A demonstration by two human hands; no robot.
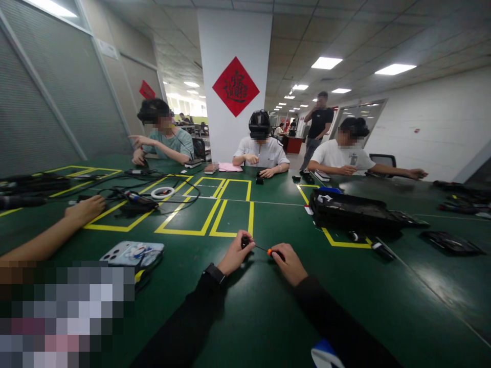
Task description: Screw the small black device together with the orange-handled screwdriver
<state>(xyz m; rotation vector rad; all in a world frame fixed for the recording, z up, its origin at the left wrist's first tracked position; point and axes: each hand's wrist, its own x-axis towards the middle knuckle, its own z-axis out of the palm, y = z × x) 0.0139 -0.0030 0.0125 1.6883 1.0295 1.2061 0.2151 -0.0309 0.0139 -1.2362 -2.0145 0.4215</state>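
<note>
Over the green table, my right hand (290, 264) is closed around the handle of a screwdriver (270, 251), orange at its front end. The thin shaft points left toward my left hand (235, 257). Between the thumb and fingers of that hand is a small black part (244, 240), and the shaft's tip reaches close to it. Whether the tip touches the part cannot be made out. A dark watch (215, 274) sits on my left wrist.
Yellow tape outlines (232, 234) mark the green tabletop (268, 317). A long black tray (353, 212) stands to the right. A phone (132, 253) lies at left near a co-worker's arm (42, 235). Cables and tools (134, 199) lie beyond. Several people sit across the table.
</note>
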